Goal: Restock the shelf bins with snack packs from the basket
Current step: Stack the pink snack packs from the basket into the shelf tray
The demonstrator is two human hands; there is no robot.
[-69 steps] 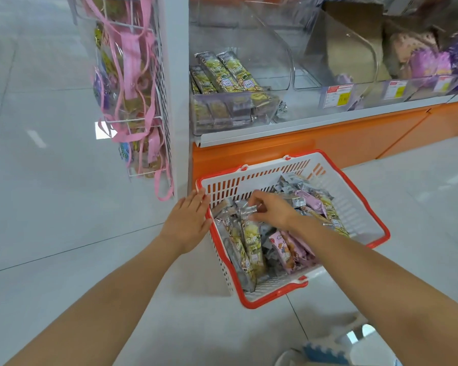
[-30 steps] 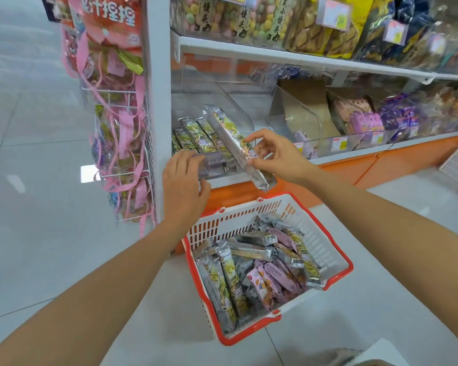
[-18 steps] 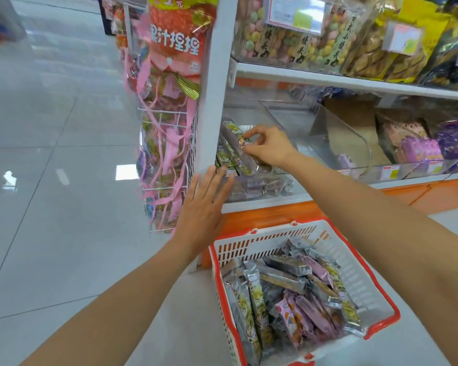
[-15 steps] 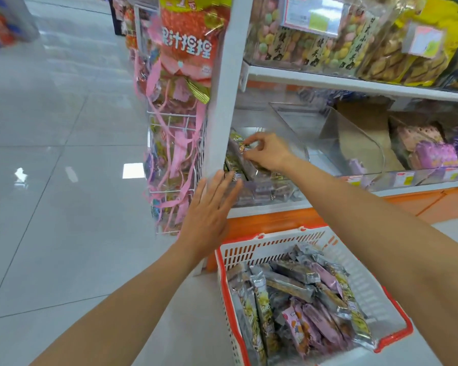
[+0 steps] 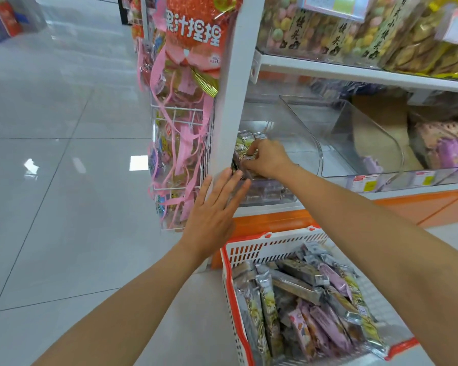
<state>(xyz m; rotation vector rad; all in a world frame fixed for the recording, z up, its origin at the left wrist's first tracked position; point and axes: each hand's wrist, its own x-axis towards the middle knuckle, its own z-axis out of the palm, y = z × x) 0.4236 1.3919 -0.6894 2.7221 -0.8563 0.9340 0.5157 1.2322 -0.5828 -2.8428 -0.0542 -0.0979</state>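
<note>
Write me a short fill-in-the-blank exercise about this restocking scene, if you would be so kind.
1. The right hand pinches a snack pack in the clear bin, while the left hand holds ____.
2. The basket has a ____ rim.
3. The ribbons on the wire rack are ____.

Missing words: nothing; red; pink.

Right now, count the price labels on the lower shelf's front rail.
2 price labels: one below the clear bin, another further right. More may lie beyond the frame's edge.
</note>
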